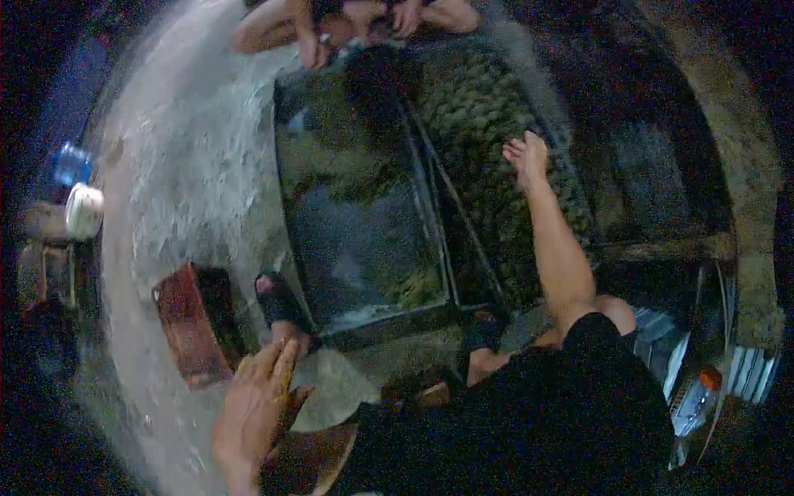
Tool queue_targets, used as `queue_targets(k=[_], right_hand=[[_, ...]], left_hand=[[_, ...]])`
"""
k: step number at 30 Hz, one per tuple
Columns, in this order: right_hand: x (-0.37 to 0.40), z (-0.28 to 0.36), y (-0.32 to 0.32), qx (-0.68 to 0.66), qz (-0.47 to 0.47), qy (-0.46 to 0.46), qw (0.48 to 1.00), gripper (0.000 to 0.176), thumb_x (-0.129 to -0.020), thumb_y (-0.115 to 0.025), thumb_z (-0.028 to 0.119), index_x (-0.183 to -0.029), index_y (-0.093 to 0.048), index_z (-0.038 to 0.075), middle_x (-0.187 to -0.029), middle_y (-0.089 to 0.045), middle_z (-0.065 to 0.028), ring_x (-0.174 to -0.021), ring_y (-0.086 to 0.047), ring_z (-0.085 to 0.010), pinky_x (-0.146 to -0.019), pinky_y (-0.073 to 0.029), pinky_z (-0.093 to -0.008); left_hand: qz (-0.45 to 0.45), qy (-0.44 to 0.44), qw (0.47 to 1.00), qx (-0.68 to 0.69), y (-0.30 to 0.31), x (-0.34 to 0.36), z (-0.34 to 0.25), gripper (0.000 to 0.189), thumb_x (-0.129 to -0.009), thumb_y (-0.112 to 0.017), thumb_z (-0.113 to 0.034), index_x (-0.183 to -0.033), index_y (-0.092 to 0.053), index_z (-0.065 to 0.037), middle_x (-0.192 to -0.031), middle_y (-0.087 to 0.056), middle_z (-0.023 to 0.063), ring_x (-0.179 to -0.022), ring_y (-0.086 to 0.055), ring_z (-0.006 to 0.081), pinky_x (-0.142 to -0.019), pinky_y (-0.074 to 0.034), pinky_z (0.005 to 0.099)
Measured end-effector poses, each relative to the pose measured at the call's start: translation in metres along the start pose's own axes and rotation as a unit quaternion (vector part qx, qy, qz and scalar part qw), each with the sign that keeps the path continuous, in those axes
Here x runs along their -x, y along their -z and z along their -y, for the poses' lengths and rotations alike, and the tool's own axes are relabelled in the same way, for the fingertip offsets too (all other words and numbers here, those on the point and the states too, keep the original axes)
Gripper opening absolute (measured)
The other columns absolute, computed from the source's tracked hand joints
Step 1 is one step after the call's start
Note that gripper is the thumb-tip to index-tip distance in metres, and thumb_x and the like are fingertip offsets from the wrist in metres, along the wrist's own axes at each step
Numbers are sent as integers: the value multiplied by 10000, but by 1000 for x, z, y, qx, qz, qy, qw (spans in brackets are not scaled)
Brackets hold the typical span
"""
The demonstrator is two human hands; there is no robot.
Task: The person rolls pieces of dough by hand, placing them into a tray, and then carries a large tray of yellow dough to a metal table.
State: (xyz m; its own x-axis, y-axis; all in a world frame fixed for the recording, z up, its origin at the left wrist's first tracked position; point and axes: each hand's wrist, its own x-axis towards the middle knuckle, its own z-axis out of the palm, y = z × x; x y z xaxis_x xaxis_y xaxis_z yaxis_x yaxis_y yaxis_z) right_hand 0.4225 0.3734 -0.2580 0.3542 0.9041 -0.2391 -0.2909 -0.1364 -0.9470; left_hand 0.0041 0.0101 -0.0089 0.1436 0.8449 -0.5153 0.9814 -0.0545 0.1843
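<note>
My left hand (260,393) is at the lower left, above my bent leg, with its fingers stretched out and yellow-brown residue on them. Nothing shows in its grasp. My right hand (528,157) reaches out over the right edge of a dark bed of small, round greenish lumps (475,107). Its fingers are loosely curled and apart, and I see nothing held in them. To the left of the lumps lies a shallow dark tray (356,248) with loose greenish-brown material (331,157) spread over part of it. Dim light and blur hide finer detail.
A co-worker's hands (314,51) are at the tray's far edge, near a dark mass (380,78). A reddish box (194,322) stands left of my sandalled foot (281,302). A bar (455,198) runs between tray and lumps. An orange-capped bottle (703,393) is at lower right.
</note>
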Motion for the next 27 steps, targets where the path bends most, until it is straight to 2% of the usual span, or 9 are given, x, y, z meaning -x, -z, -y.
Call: queue_targets(k=[5,7,8,9,11,17,21,22,27], right_hand=[[93,-140,-53,333,304,58,891,319,-878,-522,255,-1115,-524,41,-1012,-576,-118,-887,-575,-232,-725,-489,-371],[158,-153,-91,533,376,91,752,350,-864,-520,258,-1118,-528,18,-1138,-539,-183,-1097,-487,-363,-947,-384,-446],[159,-212,-71,588,466,368,550,376,-879,-513,287,-1147,-518,23,-1192,-492,-224,-1146,-432,-406,-959,-376,-456],[199,-192,-79,586,441,288,616,305,-888,-471,252,-1054,-597,29,-1193,-498,-209,-1158,-403,-451,-976,-353,-508],[228,-188,-77,634,488,335,497,310,-868,-509,259,-1085,-574,48,-1216,-481,-209,-1153,-413,-445,-958,-379,-521],[253,-169,-37,619,679,208,334,412,-847,-527,164,-1241,-465,59,-1342,-342,-240,-1187,-383,-423,-906,-449,-444],[254,-185,-24,604,687,263,306,153,-784,-516,88,-919,-571,41,-1027,-536,-157,-985,-525,-352,-716,-507,-418],[253,-194,-20,560,663,313,386,66,-768,-521,101,-784,-544,42,-853,-535,-138,-814,-566,-321,-663,-493,-424],[237,-194,-65,624,613,155,459,169,-756,-547,115,-884,-561,6,-830,-553,-194,-732,-578,-377,-669,-487,-432]], left_hand=[[1,13,1000,15,7,-7,-2,591,-824,-590,-284,-1329,-384,-56,-1353,-393,160,-1179,-444,316,-974,-378,397],[28,27,999,26,6,-12,-1,591,-825,-588,-284,-1330,-380,-57,-1365,-382,153,-1190,-438,311,-981,-375,398],[-13,11,999,46,-2,-7,1,645,-772,-639,-211,-1343,-367,-84,-1296,-441,157,-1135,-465,332,-953,-392,406],[-50,-4,997,65,-6,-6,4,722,-720,-691,-138,-1357,-353,-110,-1227,-500,160,-1081,-491,353,-926,-410,415],[-49,1,997,63,-10,-5,9,724,-719,-691,-133,-1359,-351,-114,-1228,-498,159,-1082,-491,352,-921,-414,414],[-65,5,995,75,-9,4,13,716,-718,-696,-133,-1352,-365,-122,-1242,-488,148,-1089,-488,346,-913,-424,413],[11,28,996,82,-2,10,17,551,-853,-552,-264,-1334,-377,-60,-1392,-342,149,-1215,-420,309,-1016,-350,425],[7,30,996,82,-4,11,18,551,-853,-552,-264,-1334,-377,-60,-1392,-342,149,-1215,-420,309,-1016,-350,425],[10,32,998,60,-8,11,26,539,-863,-535,-277,-1329,-379,-54,-1411,-318,157,-1223,-415,310,-1012,-356,418]])
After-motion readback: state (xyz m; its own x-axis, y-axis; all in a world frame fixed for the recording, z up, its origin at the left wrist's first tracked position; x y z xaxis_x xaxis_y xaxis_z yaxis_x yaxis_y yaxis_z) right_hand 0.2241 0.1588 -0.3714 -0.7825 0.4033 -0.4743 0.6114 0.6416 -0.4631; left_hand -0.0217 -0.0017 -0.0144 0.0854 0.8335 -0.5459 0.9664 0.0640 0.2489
